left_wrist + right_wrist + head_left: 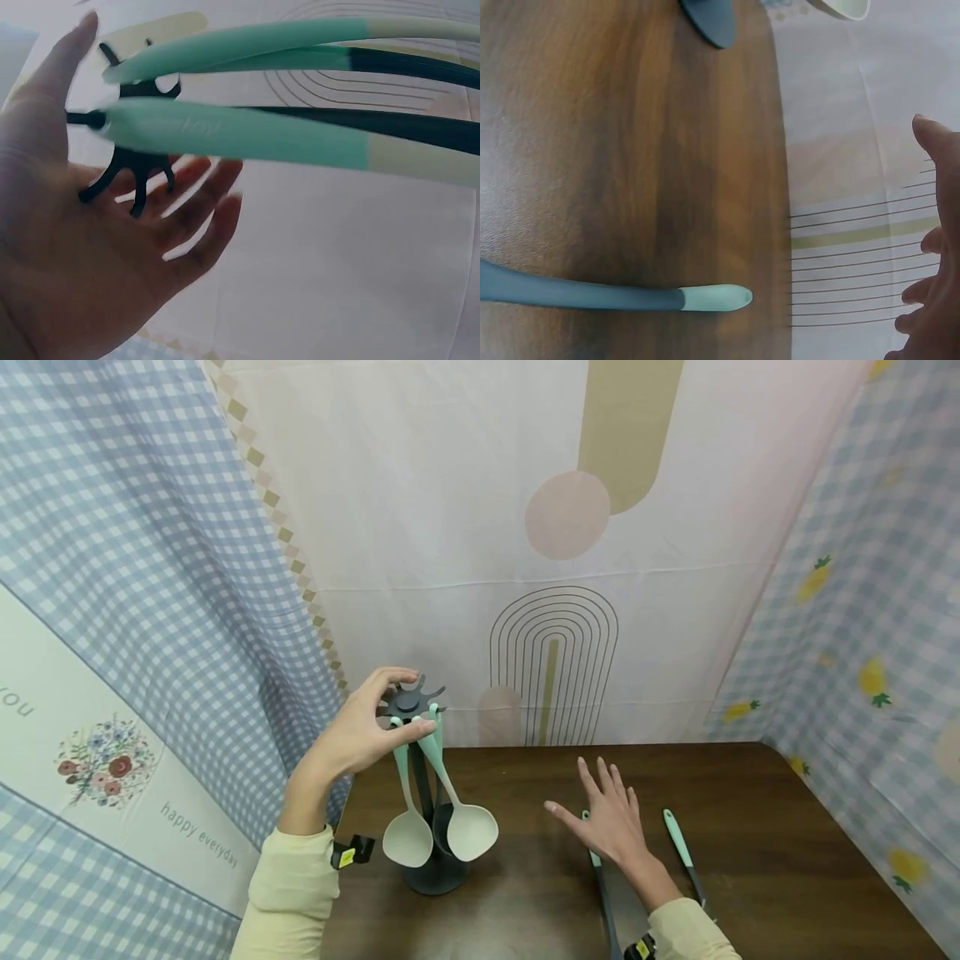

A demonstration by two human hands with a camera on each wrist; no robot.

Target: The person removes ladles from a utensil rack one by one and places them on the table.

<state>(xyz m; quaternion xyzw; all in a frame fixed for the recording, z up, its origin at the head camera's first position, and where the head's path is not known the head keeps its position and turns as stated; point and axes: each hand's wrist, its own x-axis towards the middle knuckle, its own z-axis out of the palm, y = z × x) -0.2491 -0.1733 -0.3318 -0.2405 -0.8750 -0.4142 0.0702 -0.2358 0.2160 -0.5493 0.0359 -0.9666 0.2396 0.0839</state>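
A dark utensil stand [437, 875] with a pronged top rack [408, 700] stands upright on the table. From it hang a cream ladle [472, 832] and a cream spoon [407, 841] with mint handles. A dark-headed utensil [442, 827] is partly hidden behind them. My left hand [358, 727] curves loosely about the rack, thumb and fingers spread apart; in the left wrist view the fingers lie beyond the prongs. With spread fingers, my right hand [611, 822] hovers above the table, holding nothing, over a mint-handled dark utensil [604, 893] whose far part is out of view.
Another mint-handled utensil [678, 841] lies to the right of my right hand. The brown wooden table [525, 910] ends at a patterned white cloth [420, 510] behind. Blue checked cloths hang along the left [172, 527] and right sides.
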